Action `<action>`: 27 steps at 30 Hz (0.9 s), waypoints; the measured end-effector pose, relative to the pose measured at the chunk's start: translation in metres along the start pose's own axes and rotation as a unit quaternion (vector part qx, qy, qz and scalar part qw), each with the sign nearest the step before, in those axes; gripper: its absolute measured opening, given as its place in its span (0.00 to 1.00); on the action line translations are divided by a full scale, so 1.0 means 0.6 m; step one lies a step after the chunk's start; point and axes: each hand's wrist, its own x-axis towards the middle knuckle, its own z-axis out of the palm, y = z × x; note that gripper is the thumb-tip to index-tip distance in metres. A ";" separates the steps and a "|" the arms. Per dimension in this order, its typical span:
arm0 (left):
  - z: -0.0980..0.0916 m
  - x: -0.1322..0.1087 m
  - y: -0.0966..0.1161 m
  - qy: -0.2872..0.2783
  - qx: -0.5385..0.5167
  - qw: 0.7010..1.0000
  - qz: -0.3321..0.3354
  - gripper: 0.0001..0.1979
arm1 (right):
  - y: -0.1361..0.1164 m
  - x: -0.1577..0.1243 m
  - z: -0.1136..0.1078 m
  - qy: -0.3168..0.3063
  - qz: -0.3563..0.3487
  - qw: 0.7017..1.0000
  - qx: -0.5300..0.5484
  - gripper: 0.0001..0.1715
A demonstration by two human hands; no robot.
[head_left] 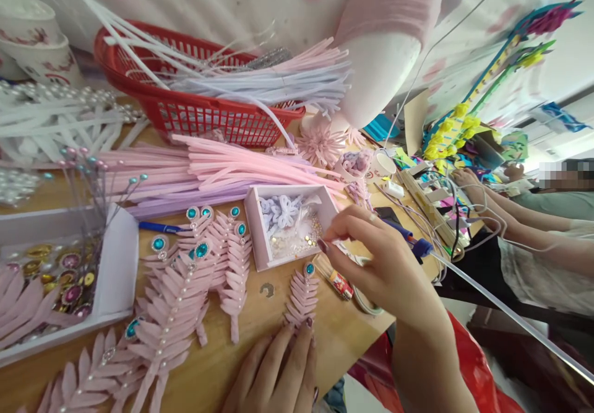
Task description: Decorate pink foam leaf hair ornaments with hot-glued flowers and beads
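Shown steadying the base of the pink leaf trim (301, 298) on the bench (260, 320) with the left hand (278, 369), fingers spread, gripping nothing; pinching with the right hand (385, 270) at the rim of the white bead box (253, 227) (catch too small to tell). Apparently picking a bead; next calls for a steady carry to the trim.

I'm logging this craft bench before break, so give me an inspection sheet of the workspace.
Surface: wooden table, crowded.
Job's things: pink leaf piece with teal gem; white bead box.
Clutter: red basket of pipe cleaners; pink stems; gem tray.
Hands: left hand flat, fingertips on the leaf piece; right hand pinched shut at the box's edge.
Cables: white leads at power strip; glue gun.
Surroundings: another person's arms at right.
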 end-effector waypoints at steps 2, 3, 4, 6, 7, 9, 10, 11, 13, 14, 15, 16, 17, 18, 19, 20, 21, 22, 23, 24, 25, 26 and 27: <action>-0.010 0.000 0.003 -0.020 -0.014 1.000 -0.004 0.17 | -0.005 -0.051 0.021 0.047 0.007 0.998 0.037 0.07; -0.014 0.001 0.004 -0.027 -0.019 0.999 -0.005 0.17 | -0.008 -0.075 0.036 0.066 0.015 0.997 0.049 0.08; -0.018 0.001 0.005 -0.035 -0.024 0.999 -0.007 0.17 | -0.011 -0.097 0.054 0.083 0.024 0.995 0.058 0.07; -0.024 0.003 0.005 -0.051 -0.034 0.998 -0.009 0.18 | -0.017 -0.133 0.089 0.128 0.048 0.988 0.066 0.07; -0.026 0.003 0.005 -0.061 -0.037 0.997 -0.008 0.19 | -0.019 -0.146 0.104 0.145 0.059 0.985 0.067 0.08; -0.028 0.003 0.006 -0.075 -0.036 0.996 -0.006 0.20 | -0.022 -0.164 0.125 0.159 0.075 0.982 0.063 0.08; -0.028 0.003 0.007 -0.079 -0.034 0.996 -0.005 0.20 | -0.023 -0.169 0.131 0.158 0.079 0.983 0.059 0.09; -0.029 0.002 0.007 -0.081 -0.033 0.996 -0.005 0.19 | -0.023 -0.172 0.134 0.154 0.082 0.983 0.053 0.09; -0.030 0.002 0.008 -0.087 -0.035 0.996 -0.010 0.19 | -0.021 -0.173 0.135 0.144 0.084 0.985 0.043 0.09; -0.030 0.002 0.008 -0.088 -0.039 0.995 -0.010 0.19 | -0.020 -0.172 0.135 0.141 0.085 0.986 0.040 0.09; -0.031 0.002 0.008 -0.091 -0.042 0.995 -0.011 0.18 | -0.019 -0.171 0.134 0.138 0.086 0.986 0.038 0.09; -0.031 0.002 0.008 -0.092 -0.045 0.995 -0.012 0.18 | -0.018 -0.170 0.134 0.136 0.085 0.986 0.036 0.09; -0.031 0.002 0.008 -0.094 -0.048 0.994 -0.014 0.18 | -0.017 -0.169 0.134 0.134 0.084 0.987 0.034 0.09; -0.032 0.001 0.008 -0.095 -0.049 0.994 -0.016 0.18 | -0.016 -0.168 0.134 0.132 0.082 0.987 0.032 0.09; -0.032 0.001 0.007 -0.096 -0.050 0.994 -0.016 0.18 | -0.016 -0.167 0.134 0.131 0.080 0.988 0.029 0.09; -0.032 0.001 0.007 -0.097 -0.049 0.994 -0.015 0.18 | -0.016 -0.167 0.135 0.130 0.078 0.988 0.027 0.09; -0.032 0.001 0.007 -0.098 -0.049 0.994 -0.015 0.18 | -0.017 -0.167 0.135 0.130 0.078 0.988 0.027 0.09; -0.033 0.001 0.006 -0.098 -0.048 0.994 -0.013 0.18 | -0.017 -0.167 0.134 0.130 0.079 0.988 0.027 0.10; -0.033 0.001 0.006 -0.100 -0.047 0.994 -0.010 0.18 | -0.018 -0.168 0.134 0.131 0.081 0.988 0.028 0.10; -0.033 0.001 0.006 -0.101 -0.047 0.994 -0.008 0.18 | -0.019 -0.169 0.133 0.135 0.083 0.987 0.028 0.10; -0.034 0.002 0.006 -0.102 -0.047 0.994 -0.007 0.18 | -0.019 -0.170 0.133 0.143 0.084 0.986 0.028 0.09; -0.034 0.003 0.006 -0.103 -0.047 0.994 -0.005 0.19 | -0.020 -0.172 0.132 0.157 0.084 0.984 0.027 0.09; -0.035 0.003 0.006 -0.104 -0.047 0.993 -0.004 0.19 | -0.021 -0.174 0.131 0.174 0.087 0.981 0.025 0.09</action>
